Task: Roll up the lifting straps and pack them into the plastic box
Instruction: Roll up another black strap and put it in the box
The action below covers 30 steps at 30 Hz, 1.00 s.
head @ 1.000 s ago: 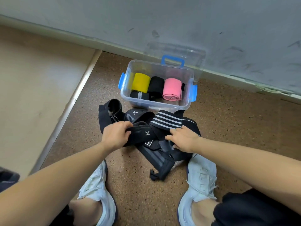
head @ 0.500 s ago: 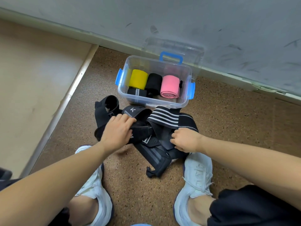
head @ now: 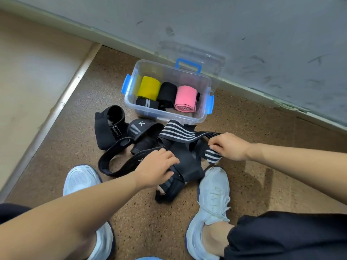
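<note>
A clear plastic box (head: 203, 117) with blue latches stands open on the floor near the wall. Inside lie a yellow roll (head: 149, 88), a black roll (head: 167, 93), a pink roll (head: 185, 98) and a small black striped roll (head: 147, 103). In front of the box lies a pile of loose black straps (head: 116, 132). My right hand (head: 229, 147) pinches the end of a black strap with white stripes (head: 178, 133), pulled out to the right. My left hand (head: 156, 168) rests with relaxed fingers on a black strap (head: 189, 166) in the pile.
The box's clear lid (head: 191, 53) leans against the grey wall (head: 244, 25) behind it. My two pale shoes (head: 214, 192) stand on the speckled brown floor on either side of the pile. A metal strip (head: 56, 107) divides off a beige floor at left.
My right hand has taken the striped strap's end and drawn it out to the right. My left hand slid right and nearer, onto the pile's middle.
</note>
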Each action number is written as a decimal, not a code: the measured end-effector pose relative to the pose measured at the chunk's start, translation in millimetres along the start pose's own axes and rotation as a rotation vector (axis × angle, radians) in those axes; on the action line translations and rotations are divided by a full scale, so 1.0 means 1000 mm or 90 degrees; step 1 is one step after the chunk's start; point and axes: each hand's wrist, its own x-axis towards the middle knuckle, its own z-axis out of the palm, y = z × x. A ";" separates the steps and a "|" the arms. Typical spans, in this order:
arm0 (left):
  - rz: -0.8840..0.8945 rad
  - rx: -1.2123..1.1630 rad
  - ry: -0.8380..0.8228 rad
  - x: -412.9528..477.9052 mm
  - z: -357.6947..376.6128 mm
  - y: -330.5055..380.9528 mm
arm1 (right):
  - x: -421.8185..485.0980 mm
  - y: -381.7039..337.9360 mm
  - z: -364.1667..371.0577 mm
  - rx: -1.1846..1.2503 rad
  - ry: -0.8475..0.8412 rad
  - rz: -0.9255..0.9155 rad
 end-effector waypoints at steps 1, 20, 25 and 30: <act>0.021 0.013 -0.031 0.003 0.003 0.006 | -0.006 0.003 -0.007 -0.040 -0.011 -0.005; -0.185 -0.160 -0.075 0.019 -0.025 0.001 | -0.043 0.056 -0.051 -0.285 -0.060 0.080; -0.408 -0.557 0.066 0.004 -0.065 -0.026 | -0.022 0.030 -0.026 -0.139 -0.038 0.062; -0.331 -0.514 -0.037 -0.009 -0.101 -0.045 | 0.012 -0.019 -0.002 0.086 0.091 0.013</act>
